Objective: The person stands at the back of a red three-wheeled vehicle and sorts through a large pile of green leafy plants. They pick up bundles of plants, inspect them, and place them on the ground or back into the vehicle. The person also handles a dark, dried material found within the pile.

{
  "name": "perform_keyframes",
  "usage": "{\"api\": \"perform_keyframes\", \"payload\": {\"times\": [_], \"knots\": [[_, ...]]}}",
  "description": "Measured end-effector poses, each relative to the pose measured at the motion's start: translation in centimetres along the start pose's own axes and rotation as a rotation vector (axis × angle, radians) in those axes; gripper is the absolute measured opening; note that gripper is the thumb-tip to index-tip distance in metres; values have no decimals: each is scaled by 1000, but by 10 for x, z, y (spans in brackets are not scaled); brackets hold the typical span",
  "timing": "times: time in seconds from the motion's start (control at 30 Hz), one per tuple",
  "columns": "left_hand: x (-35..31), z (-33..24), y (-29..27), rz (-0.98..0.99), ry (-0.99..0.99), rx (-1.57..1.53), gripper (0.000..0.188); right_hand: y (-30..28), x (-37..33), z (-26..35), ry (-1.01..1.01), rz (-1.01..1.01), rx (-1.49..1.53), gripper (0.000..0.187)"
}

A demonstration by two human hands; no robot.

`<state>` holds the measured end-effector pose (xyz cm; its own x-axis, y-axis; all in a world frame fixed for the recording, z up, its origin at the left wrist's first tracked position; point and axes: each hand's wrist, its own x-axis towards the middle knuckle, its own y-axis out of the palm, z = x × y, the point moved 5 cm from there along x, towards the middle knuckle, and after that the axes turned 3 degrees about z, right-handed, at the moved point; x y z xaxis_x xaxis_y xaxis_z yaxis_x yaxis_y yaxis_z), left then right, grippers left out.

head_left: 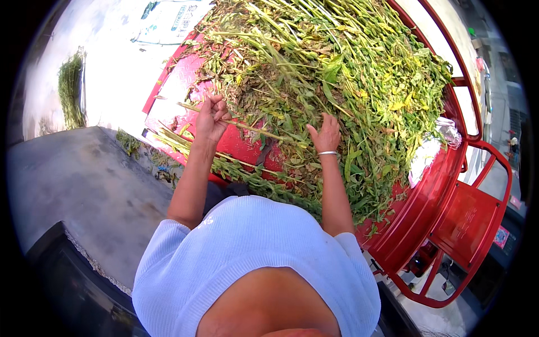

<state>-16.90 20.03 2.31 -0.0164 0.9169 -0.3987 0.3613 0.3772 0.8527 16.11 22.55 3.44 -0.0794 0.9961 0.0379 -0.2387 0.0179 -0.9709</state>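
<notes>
My left hand (pixel 211 116) is closed around a long, pale green plant stalk (pixel 252 128), near its thicker end. The stalk slants down to the right, its thin end over the leaves. My right hand (pixel 327 133), with a silver bracelet at the wrist, is at the heap of leafy green stalks (pixel 382 95). Its thumb stands apart from the fingers, and I see nothing in its grip. Dry brown leaves (pixel 255 84) lie in the heap's middle. A few stalks (pixel 174 139) lie along the near side of the red cart bed (pixel 238 143).
Red metal rails (pixel 474 106) and a red seat-like panel (pixel 465 222) border the right side. A white plastic bag (pixel 425 160) is wedged by the heap. At the left, a bundle of green stalks (pixel 71 90) lies on pale ground near a printed white sack (pixel 168 21).
</notes>
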Motion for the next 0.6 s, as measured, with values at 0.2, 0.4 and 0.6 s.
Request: {"api": "perform_keyframes", "payload": {"times": [0.2, 0.4, 0.6], "knots": [[-21, 2, 8, -39, -82, 44, 30, 56, -5, -39, 68, 386, 272, 44], [-48, 3, 65, 168, -49, 98, 33, -19, -36, 21, -208, 384, 445, 34], [-74, 3, 91, 337, -36, 186, 46, -9, -66, 18, -243, 413, 340, 33]]}}
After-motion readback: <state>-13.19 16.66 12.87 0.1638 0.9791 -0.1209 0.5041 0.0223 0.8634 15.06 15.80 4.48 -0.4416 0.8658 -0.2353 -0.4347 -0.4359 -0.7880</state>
